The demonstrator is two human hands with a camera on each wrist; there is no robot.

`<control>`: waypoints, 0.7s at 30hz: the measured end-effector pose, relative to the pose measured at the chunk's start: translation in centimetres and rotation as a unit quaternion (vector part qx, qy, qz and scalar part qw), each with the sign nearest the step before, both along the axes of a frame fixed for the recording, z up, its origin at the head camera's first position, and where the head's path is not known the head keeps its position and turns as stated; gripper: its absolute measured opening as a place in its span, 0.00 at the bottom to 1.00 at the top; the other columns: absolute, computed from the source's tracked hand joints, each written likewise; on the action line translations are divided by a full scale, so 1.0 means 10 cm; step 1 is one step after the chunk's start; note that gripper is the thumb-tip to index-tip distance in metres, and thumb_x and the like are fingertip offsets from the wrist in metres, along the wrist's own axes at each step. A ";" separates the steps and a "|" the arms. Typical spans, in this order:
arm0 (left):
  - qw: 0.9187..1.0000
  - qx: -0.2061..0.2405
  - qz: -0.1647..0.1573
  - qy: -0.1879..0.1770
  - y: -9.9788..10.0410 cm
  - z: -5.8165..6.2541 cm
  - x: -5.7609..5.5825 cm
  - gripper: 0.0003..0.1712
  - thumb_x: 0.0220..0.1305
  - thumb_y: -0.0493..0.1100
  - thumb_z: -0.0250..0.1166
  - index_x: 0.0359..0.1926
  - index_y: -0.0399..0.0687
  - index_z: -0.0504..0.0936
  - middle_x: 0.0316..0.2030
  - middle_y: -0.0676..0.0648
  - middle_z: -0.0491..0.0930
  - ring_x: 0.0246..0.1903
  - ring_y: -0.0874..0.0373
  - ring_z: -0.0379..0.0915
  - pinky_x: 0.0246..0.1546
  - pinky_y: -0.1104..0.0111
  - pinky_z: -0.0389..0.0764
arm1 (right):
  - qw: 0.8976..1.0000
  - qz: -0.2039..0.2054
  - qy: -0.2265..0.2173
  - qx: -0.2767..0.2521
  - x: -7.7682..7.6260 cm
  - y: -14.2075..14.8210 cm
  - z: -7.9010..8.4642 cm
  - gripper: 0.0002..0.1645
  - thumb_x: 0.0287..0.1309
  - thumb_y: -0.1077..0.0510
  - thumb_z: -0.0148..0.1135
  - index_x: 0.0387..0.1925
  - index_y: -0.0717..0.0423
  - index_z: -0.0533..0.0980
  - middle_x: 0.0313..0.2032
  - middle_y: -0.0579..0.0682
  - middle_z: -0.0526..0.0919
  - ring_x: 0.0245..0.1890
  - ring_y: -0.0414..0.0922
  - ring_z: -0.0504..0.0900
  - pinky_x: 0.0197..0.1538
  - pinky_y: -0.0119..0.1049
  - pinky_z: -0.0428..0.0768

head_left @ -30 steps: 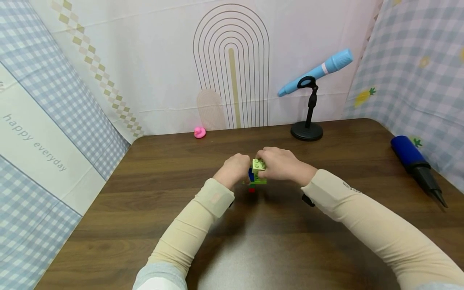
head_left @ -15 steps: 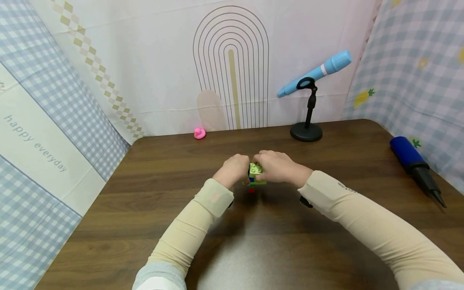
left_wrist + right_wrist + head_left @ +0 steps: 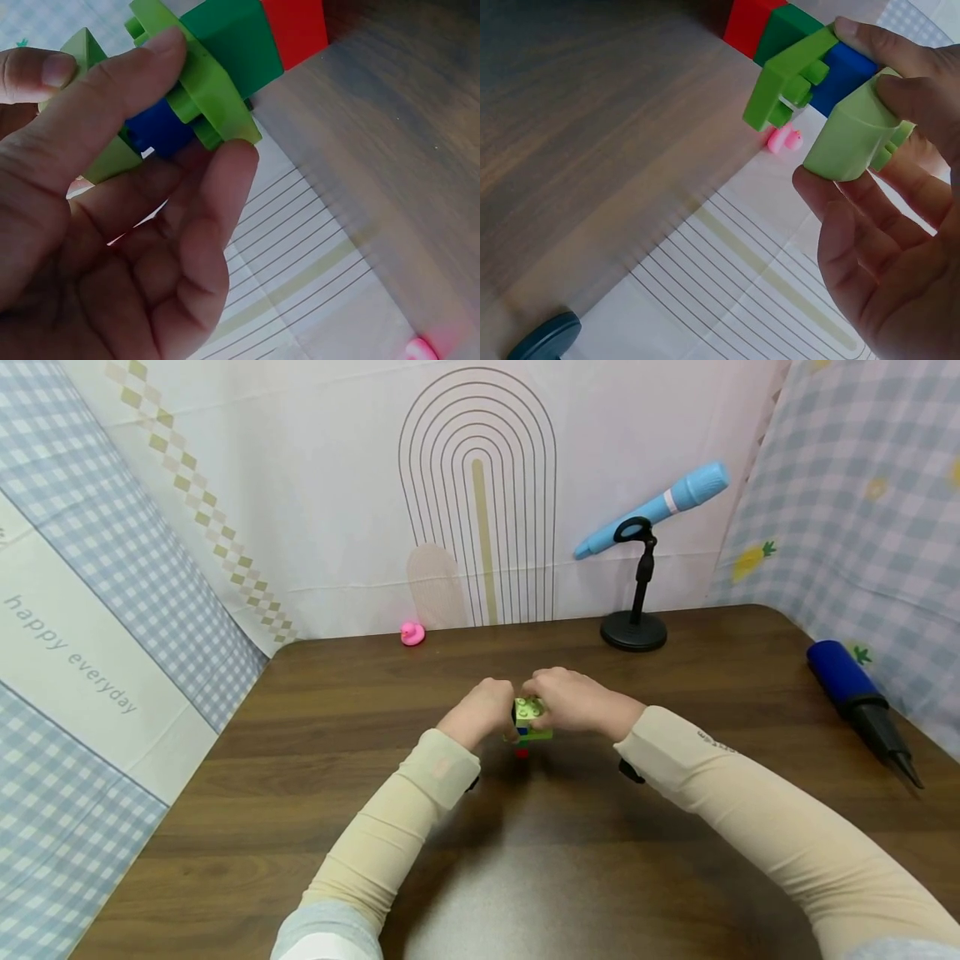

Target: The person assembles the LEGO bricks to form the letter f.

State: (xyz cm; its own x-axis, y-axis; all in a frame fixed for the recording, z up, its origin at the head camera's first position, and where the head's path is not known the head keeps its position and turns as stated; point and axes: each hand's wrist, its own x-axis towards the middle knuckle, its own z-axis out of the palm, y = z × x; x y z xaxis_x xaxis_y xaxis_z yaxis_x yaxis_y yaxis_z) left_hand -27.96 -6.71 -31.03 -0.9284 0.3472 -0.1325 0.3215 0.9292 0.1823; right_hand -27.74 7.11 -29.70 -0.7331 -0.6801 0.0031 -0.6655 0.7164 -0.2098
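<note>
A short stack of toy building blocks hangs between my hands over the table. It runs from a red block (image 3: 300,30) through a dark green block (image 3: 236,52) and a wider bright green block (image 3: 217,90) to a blue block (image 3: 844,75). My left hand (image 3: 483,714) grips the bright green block between thumb and fingers. With thumb and fingertips my right hand (image 3: 577,703) pinches a pale green block (image 3: 851,135), which sits against the blue block's end. From the head view, fingers cover much of the stack.
Towards the back of the wooden table (image 3: 315,777) are a pink toy duck (image 3: 412,634) and a black stand (image 3: 634,631). A light blue microphone-shaped object (image 3: 656,512) overlaps the stand's ring. A blue and black hand pump (image 3: 858,706) lies at the right edge.
My right hand has shifted slightly left, bringing the pale green block over the blue one and nearer my left hand. The left hand has hardly moved.
</note>
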 end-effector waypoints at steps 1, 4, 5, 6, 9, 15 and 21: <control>1.000 0.003 -0.002 0.000 0.00 0.00 0.00 0.15 0.32 0.41 0.75 0.21 0.44 0.76 0.20 0.50 0.73 0.21 0.58 0.66 0.23 0.69 0.70 | 1.000 0.002 -0.001 0.001 0.00 0.00 0.01 0.12 0.43 0.56 0.66 0.32 0.56 0.75 0.26 0.46 0.70 0.26 0.43 0.68 0.28 0.35 0.68; 1.000 0.011 -0.006 -0.001 -0.01 0.00 0.00 0.15 0.32 0.41 0.75 0.22 0.44 0.76 0.20 0.50 0.73 0.22 0.58 0.66 0.23 0.69 0.70 | 1.000 0.005 -0.003 0.002 0.00 -0.01 0.03 0.12 0.43 0.57 0.66 0.33 0.56 0.76 0.27 0.46 0.72 0.28 0.43 0.70 0.30 0.36 0.69; 1.000 0.011 -0.005 -0.003 -0.02 0.00 0.01 0.16 0.32 0.42 0.75 0.22 0.44 0.76 0.21 0.50 0.73 0.22 0.58 0.66 0.23 0.69 0.70 | 1.000 0.005 -0.003 0.005 0.00 -0.02 0.03 0.13 0.43 0.57 0.66 0.34 0.56 0.76 0.28 0.47 0.72 0.29 0.43 0.70 0.31 0.36 0.70; 1.000 0.011 -0.004 -0.008 -0.02 0.01 0.01 0.16 0.33 0.43 0.75 0.23 0.45 0.76 0.21 0.50 0.74 0.22 0.58 0.67 0.23 0.69 0.70 | 1.000 0.002 -0.004 0.009 0.00 -0.02 0.04 0.14 0.44 0.57 0.66 0.35 0.56 0.76 0.29 0.47 0.73 0.30 0.43 0.71 0.32 0.36 0.70; 1.000 0.007 0.003 -0.024 -0.03 0.03 0.02 0.17 0.34 0.45 0.74 0.26 0.46 0.76 0.23 0.51 0.74 0.23 0.57 0.68 0.23 0.67 0.70 | 1.000 -0.010 -0.013 0.016 0.00 -0.04 0.03 0.17 0.45 0.56 0.65 0.39 0.56 0.76 0.32 0.48 0.73 0.32 0.44 0.71 0.33 0.36 0.71; 0.999 0.004 -0.001 -0.033 -0.02 0.07 0.03 0.17 0.39 0.46 0.72 0.31 0.48 0.76 0.25 0.52 0.74 0.26 0.57 0.69 0.24 0.66 0.70 | 1.000 -0.016 -0.016 0.012 -0.01 -0.03 0.00 0.13 0.45 0.55 0.65 0.34 0.55 0.76 0.28 0.47 0.71 0.27 0.43 0.69 0.28 0.35 0.68; 1.000 0.013 -0.002 -0.028 -0.02 0.07 0.02 0.15 0.38 0.45 0.72 0.27 0.48 0.76 0.24 0.51 0.74 0.25 0.57 0.68 0.23 0.67 0.69 | 1.000 0.005 -0.022 0.000 -0.03 -0.07 0.04 0.05 0.46 0.58 0.63 0.27 0.54 0.76 0.23 0.45 0.73 0.23 0.42 0.70 0.26 0.34 0.69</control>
State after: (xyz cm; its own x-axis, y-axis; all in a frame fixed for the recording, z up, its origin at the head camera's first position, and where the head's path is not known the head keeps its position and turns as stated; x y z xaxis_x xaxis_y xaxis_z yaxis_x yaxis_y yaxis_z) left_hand -27.72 -6.91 -30.31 -0.9182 0.3551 -0.1756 0.3139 0.9225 0.2245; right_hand -28.07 6.43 -29.35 -0.7259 -0.6872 -0.0293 -0.6623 0.7099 -0.2397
